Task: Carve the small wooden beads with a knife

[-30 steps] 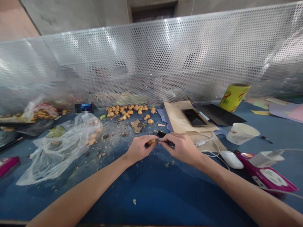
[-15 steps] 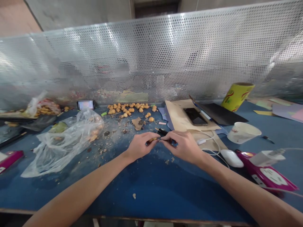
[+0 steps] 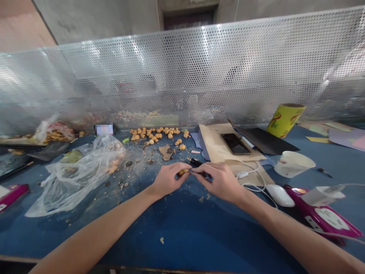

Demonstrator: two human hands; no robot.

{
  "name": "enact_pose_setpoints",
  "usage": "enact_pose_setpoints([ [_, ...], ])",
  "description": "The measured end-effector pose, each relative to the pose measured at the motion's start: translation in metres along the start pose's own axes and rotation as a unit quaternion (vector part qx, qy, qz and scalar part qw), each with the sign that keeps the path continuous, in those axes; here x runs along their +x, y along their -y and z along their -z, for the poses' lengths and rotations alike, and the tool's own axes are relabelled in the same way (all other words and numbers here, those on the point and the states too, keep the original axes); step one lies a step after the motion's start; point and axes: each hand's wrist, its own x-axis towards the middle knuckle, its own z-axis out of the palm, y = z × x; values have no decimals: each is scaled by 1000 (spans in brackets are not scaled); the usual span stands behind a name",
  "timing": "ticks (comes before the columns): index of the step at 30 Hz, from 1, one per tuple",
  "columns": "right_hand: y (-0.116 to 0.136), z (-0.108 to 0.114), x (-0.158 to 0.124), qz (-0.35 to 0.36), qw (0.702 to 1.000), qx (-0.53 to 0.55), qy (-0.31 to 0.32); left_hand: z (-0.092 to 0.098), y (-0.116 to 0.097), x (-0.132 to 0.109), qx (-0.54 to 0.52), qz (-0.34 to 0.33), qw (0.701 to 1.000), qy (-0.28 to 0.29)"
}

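Well, we pinch tan nut (image 3: 184, 172) in left hand (image 3: 167, 180), right hand (image 3: 218, 182) clamped on black tool (image 3: 199, 164); hands close together, nearly touching, above blue tabletop (image 3: 182, 236). Nut sits between them. Best kept low, wrists steady, grip short. Loose nuts (image 3: 155, 134) lie at 12 o'clock, plastic bag (image 3: 82, 177) at 10, phone (image 3: 235, 144) at 1.

Location type: workshop-style bench station. Identifying features: a blue-topped workbench (image 3: 182, 243) with a perforated metal screen (image 3: 182, 76) along its far edge, set before a bare concrete wall (image 3: 85, 19). The work surface carries small round tan pieces (image 3: 154, 134), scattered debris (image 3: 142, 160), a magenta power strip (image 3: 322, 215), and a smartphone (image 3: 235, 144).
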Motion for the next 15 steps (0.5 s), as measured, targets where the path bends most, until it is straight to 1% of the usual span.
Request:
enact_pose_setpoints([
  [7, -1, -3, -1, -6, 999, 25, 20, -3, 2, -1, 6, 1, 1000, 9],
  [12, -1, -1, 0, -6, 999, 32, 18, -4, 2, -1, -5, -2, 1000, 0],
  [15, 0, 1, 1, -13, 999, 25, 20, -2, 2, 0, -4, 1, 1000, 6],
])
